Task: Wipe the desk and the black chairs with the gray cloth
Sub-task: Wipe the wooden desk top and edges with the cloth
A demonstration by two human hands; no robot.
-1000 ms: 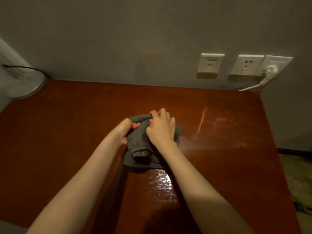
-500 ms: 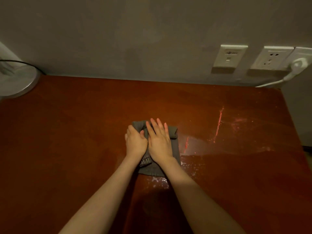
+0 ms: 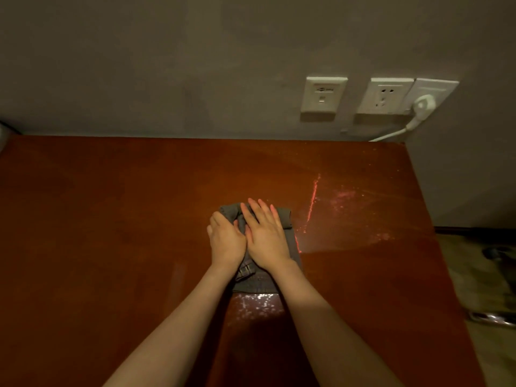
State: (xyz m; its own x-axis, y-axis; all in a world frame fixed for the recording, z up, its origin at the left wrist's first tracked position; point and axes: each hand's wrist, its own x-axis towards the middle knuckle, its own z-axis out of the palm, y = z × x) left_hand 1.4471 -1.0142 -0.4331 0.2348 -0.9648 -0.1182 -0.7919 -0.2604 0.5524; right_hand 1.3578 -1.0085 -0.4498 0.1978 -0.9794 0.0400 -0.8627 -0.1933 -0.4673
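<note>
From here I see both forearms reach in from the near edge and converge. The left hand lies palm-down, its fingers bent over at the far end and their tips hidden. The right hand lies flat, touching it, fingers straight and angled far-left.

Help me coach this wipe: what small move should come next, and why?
Probably slide the cloth rightward. The left hand and right hand both rest on it, and a pale streak with specks lies on the desk just right of it, seemingly not yet wiped.
</note>
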